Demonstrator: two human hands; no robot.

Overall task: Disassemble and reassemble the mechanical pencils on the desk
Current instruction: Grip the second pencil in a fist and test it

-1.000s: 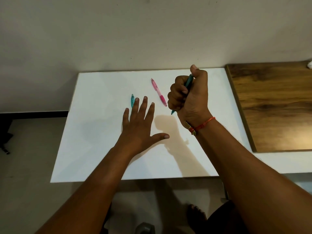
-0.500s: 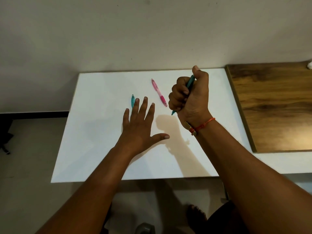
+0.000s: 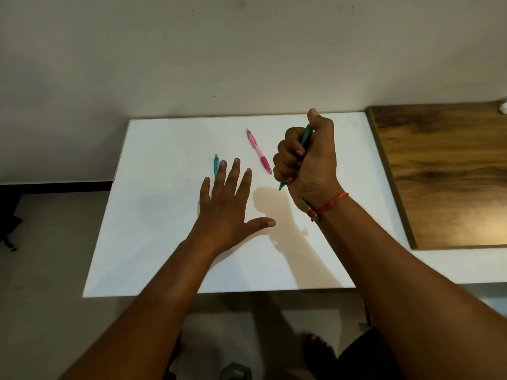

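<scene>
Desk: white desk top (image 3: 164,242), far edge against the wall, near edge toward the person; wide bare area left of and in front of the hands.
Wood panel: brown wood board (image 3: 444,174) butts the desk's right side, nothing on it near the hands.
Right hand: right hand (image 3: 307,160) clenched in a fist around a teal mechanical pencil (image 3: 306,135), thumb up over the top end, tip poking out below the fist, pointing down-left at the desk; can't tell if the tip touches.
Left hand: left hand (image 3: 227,207) flat, palm down, fingers spread, gripping nothing.
Pink pencil: pink mechanical pencil (image 3: 259,151) lies on the desk between the two hands, long axis running far-left to near-right, darker grip end just beside the right knuckles; right hand nearer.
Teal part: short teal pencil piece (image 3: 216,164) on the desk beside the left ring fingertip, long axis near-far, lower end hidden by the fingers; left hand nearer.
Judgement: held pencil looks partly stripped; the likely next move pairs it with the teal piece, a short reach for the left hand.
Room: open desk all round, no edge close to any part.
</scene>
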